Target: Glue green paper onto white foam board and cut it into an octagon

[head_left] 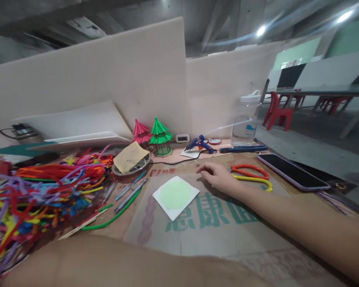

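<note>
My right hand [217, 177] rests on the printed plastic-covered mat, its fingers loosely bent and apart, holding nothing that I can see. To its left lies a white square card [160, 194] with a pale green round piece [175, 194] on it, not touched by the hand. Just right of the hand are a red curved handle [255, 170] and a yellow curved handle [261, 181]; what they join is hidden. A bare forearm [122, 263], seemingly my left, crosses the bottom edge, and my left hand is outside the picture.
Colourful pipe cleaners [56, 179] are heaped at left. Behind stand small green [160, 137] and red [141, 131] roofed models, a blue glue gun [201, 143] with a cord and a water bottle [245, 121]. Pens [131, 195], a dish [130, 172] and a phone [291, 171] lie around.
</note>
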The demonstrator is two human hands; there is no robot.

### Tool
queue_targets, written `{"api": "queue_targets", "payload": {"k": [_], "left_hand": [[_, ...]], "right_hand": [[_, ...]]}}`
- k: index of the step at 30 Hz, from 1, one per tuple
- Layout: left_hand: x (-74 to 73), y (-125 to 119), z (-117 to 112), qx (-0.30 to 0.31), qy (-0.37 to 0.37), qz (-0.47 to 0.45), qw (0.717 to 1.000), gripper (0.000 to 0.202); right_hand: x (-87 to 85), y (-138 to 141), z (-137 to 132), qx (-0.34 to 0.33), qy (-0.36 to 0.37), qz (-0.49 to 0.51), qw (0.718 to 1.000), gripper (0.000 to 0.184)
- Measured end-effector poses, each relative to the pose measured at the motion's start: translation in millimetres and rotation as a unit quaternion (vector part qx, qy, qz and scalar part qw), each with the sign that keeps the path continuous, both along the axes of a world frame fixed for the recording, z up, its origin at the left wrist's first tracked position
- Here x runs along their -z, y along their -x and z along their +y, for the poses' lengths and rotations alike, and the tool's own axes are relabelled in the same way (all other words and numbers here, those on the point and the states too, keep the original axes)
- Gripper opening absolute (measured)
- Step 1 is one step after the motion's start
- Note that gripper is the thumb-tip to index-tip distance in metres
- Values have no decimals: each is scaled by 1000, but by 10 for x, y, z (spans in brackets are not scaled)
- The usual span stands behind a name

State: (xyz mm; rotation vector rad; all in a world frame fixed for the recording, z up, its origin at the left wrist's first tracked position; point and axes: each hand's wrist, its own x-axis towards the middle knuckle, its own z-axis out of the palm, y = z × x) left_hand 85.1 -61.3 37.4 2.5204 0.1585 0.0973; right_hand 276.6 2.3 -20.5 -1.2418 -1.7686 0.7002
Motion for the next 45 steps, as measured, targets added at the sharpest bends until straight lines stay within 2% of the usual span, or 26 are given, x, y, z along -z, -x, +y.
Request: {"api": "queue_targets", "payload": {"k": [1, 3, 5, 7, 10, 12, 15, 17, 19, 22, 25, 28, 32, 36, 39, 42, 43, 45], "left_hand": [[-29, 30, 19, -19, -12, -7, 1000, 23], [-136, 66, 209, -68, -36, -19, 997, 29], [-253, 64, 543, -144, -72, -27, 987, 34], [-304, 28, 919, -189, -93, -25, 977, 36], [-168, -63, 1346, -229, -116, -5, 966, 34], [20, -116, 1457, -237, -123, 14, 964, 24], [268, -122, 1401, -244, -129, 33, 961, 24], [334, -76, 1298, -249, -133, 46, 958, 27], [317, -13, 1200, -253, -139, 55, 956, 32], [208, 62, 1116, -257, -151, 74, 952, 35], [92, 91, 1133, -262, -160, 89, 948, 29], [40, 63, 1232, -290, -177, 73, 938, 32], [118, -46, 1380, -275, -181, 83, 941, 31], [232, -146, 1358, -268, -161, 115, 943, 54], [215, -190, 1134, -266, -141, 143, 943, 72], [67, -222, 755, -245, -119, 158, 949, 73], [-4, -230, 620, -217, -86, 152, 960, 71], [-147, -243, 387, -110, 24, 117, 987, 55]], "right_hand": [[-4, 6, -2, 2, 0, 8, 1000, 21], [-7, 7, 9, 12, -7, 31, 999, 18], [3, -8, 39, 38, -19, 61, 997, 17], [27, -37, 83, 73, -29, 93, 993, 21], [72, -80, 145, 100, -32, 119, 987, 27], [92, -96, 169, 100, -30, 111, 988, 29], [91, -113, 178, 95, -40, 61, 993, 27], [72, -138, 174, 91, -60, 7, 994, 22], [47, -185, 167, 79, -85, -62, 991, 17], [18, -276, 161, 56, -103, -169, 979, 29], [4, -343, 178, 51, -99, -253, 961, 21], [2, -374, 222, 63, -97, -309, 944, 14], [25, -429, 302, 104, -94, -353, 925, 16], [68, -513, 367, 145, -85, -380, 909, 19], [99, -541, 386, 160, -84, -393, 902, 21], [116, -536, 383, 165, -86, -398, 898, 22], [116, -532, 380, 165, -86, -398, 898, 21], [112, -524, 372, 164, -87, -397, 899, 20]]}}
